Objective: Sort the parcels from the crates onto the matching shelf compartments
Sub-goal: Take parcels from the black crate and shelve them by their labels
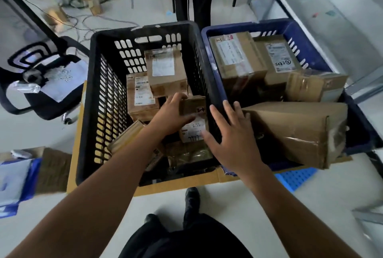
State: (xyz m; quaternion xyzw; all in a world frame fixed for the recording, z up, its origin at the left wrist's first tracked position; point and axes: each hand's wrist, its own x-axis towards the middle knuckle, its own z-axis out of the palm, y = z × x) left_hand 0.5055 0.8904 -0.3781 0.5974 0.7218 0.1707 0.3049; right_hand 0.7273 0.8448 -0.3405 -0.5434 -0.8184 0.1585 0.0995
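Sorting stands at an early stage: both crates hold parcels, and no shelf compartment is in view. The left hand reaches into the black crate on the left and grips a small parcel at its near right side, fingers curled over the far edge. The right hand hovers just beside it, fingers straight and spread, holding nothing. The blue crate on the right is piled high, with one large parcel tilted over its near edge. Whether the small parcel is lifted clear cannot be told; blur obscures its underside.
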